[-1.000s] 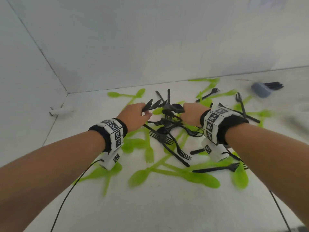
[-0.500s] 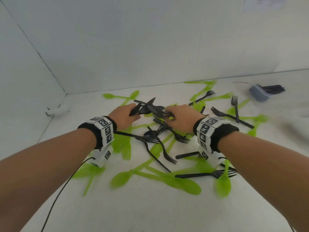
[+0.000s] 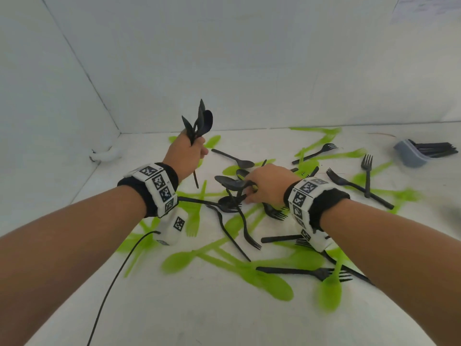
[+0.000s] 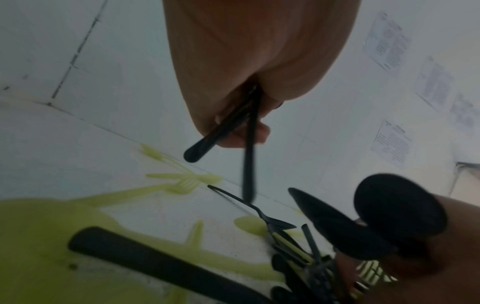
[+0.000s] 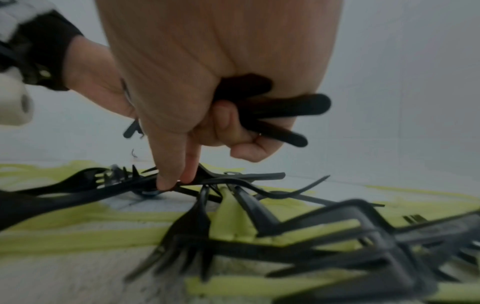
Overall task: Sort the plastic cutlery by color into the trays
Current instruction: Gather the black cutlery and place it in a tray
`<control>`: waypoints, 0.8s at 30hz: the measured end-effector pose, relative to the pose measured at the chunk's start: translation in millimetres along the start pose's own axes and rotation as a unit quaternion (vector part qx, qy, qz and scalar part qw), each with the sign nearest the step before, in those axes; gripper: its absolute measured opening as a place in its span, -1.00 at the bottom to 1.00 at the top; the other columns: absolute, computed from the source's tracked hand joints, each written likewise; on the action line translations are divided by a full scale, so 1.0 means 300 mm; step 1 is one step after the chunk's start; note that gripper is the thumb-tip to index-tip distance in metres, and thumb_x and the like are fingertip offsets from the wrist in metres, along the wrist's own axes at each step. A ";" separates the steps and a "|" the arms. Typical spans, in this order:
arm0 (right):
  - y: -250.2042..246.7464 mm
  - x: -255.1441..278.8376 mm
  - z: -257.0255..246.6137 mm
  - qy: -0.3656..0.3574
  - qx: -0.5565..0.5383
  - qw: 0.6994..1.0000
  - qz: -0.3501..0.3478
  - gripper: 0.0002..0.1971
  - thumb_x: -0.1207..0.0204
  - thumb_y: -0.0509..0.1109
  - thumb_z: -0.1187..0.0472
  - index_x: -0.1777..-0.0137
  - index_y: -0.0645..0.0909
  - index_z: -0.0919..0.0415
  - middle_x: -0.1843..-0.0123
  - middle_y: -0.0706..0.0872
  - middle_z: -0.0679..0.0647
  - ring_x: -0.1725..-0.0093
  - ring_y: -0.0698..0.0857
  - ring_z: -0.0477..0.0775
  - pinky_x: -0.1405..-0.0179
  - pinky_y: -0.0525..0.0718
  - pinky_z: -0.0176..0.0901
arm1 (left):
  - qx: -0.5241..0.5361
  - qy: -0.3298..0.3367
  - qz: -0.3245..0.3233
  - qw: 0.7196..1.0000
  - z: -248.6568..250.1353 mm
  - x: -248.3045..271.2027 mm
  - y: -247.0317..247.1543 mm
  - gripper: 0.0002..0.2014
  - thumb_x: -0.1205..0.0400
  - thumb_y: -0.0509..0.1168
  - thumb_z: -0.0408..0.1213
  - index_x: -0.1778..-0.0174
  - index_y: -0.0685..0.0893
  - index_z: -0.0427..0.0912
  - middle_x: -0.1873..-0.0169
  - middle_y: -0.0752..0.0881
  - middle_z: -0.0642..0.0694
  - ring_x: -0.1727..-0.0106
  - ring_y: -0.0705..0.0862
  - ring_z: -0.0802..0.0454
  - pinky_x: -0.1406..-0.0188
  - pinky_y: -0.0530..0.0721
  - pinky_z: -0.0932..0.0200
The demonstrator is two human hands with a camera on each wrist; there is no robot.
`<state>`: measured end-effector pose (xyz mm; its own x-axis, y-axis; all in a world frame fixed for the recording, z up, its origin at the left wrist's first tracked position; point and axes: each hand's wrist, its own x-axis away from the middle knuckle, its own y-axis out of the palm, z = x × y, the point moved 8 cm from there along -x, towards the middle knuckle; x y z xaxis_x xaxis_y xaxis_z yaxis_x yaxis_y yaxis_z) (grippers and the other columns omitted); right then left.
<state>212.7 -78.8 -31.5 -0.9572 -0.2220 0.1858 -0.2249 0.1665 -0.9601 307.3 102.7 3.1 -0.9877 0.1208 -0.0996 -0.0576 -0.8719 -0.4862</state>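
Observation:
My left hand is raised above the table and grips a bunch of black spoons, bowls up; their handles stick out below the fist. My right hand is down in the pile and grips black cutlery in its curled fingers, while thumb and forefinger pinch another black piece. Black spoon bowls jut out to its left. Black forks and green spoons and forks lie mixed on the white table.
A grey tray holding black cutlery sits at the far right of the table. White walls close the back and left. A small white object lies in the back left corner. A black cable trails from my left wrist.
My left hand has lifted up and left, away from the right hand, carrying its black spoons upright. The right hand has stayed low in the pile, holding black cutlery.

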 end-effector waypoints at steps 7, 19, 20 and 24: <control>-0.002 -0.040 -0.020 -0.002 0.060 0.998 0.027 -0.79 -0.60 0.38 -0.06 -0.09 0.71 0.00 0.03 0.75 0.02 0.03 0.73 0.16 0.23 0.57 -0.09 | -0.013 -0.044 -0.029 0.999 -0.036 0.083 -0.006 -0.87 -0.73 0.30 -0.17 -0.01 0.64 -0.17 0.41 0.48 -0.03 0.44 0.41 0.02 0.45 0.43 0.15; 0.030 -0.046 -0.039 -0.037 0.071 0.997 0.019 -0.77 -0.59 0.44 -0.03 0.00 0.41 -0.06 0.12 0.58 -0.04 0.12 0.61 0.13 0.19 0.58 -0.04 | -0.018 -0.093 -0.046 0.994 -0.117 0.180 -0.015 -0.79 -0.75 0.28 -0.19 -0.18 0.64 -0.25 0.42 0.46 -0.03 0.49 0.39 0.05 0.42 0.44 0.12; 0.035 -0.044 -0.039 -0.040 0.075 0.996 0.011 -0.81 -0.62 0.42 -0.02 -0.01 0.45 -0.06 0.09 0.59 -0.04 0.10 0.61 0.12 0.17 0.59 -0.04 | -0.020 -0.092 -0.047 0.994 -0.120 0.185 -0.013 -0.78 -0.75 0.28 -0.18 -0.18 0.64 -0.25 0.43 0.47 -0.03 0.48 0.40 0.04 0.39 0.44 0.11; 0.050 -0.050 -0.035 -0.031 0.081 0.996 -0.020 -0.90 -0.64 0.38 -0.03 0.01 0.59 -0.04 0.04 0.68 -0.02 0.01 0.70 0.14 0.07 0.69 0.00 | -0.024 -0.090 -0.052 0.994 -0.115 0.203 -0.005 -0.85 -0.73 0.29 -0.19 -0.06 0.65 -0.20 0.46 0.43 -0.01 0.48 0.39 0.03 0.40 0.43 0.13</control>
<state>221.8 -62.9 -46.5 -0.9336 -0.2859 0.2160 -0.2257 0.0010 -0.9742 252.2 127.7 -32.4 -0.9871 0.1178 0.1086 -0.1576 -0.8353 -0.5267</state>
